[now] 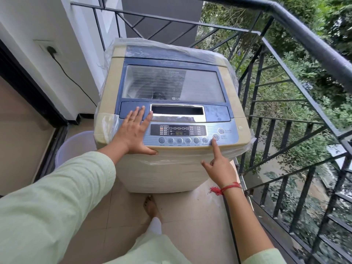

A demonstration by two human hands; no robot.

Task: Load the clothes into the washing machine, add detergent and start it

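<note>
1. Right hand: index finger straight, its tip on the round start/pause button. Thumb stuck out to the side, other three fingers curled in. Nothing held. Red thread bracelet at the wrist.
2. Left hand: flat, fingers spread, palm down on the left of the control panel, fingertips reaching the blue lid frame, thumb along the front edge. Nothing gripped. Ring on one finger; pale green sleeve on the forearm.
3. Panel: silver-blue, ribbed, with a row of round buttons. Dark display shows lit "44".
4. Washing machine: top-loader, boxy, cream body, standing on the balcony floor tiles directly ahead of the person, just beside the railing.
5. Lid: down, blue frame round a clear window. Drum dimly visible through it under glare; contents cannot be told.
6. Clear crinkled plastic wrap covers the machine's back and sides.
7. Pale translucent bucket on the floor to the machine's left, partly hidden by the left arm; contents cannot be told.
8. Black plug in the wall socket, cable trailing down toward the machine.
</note>
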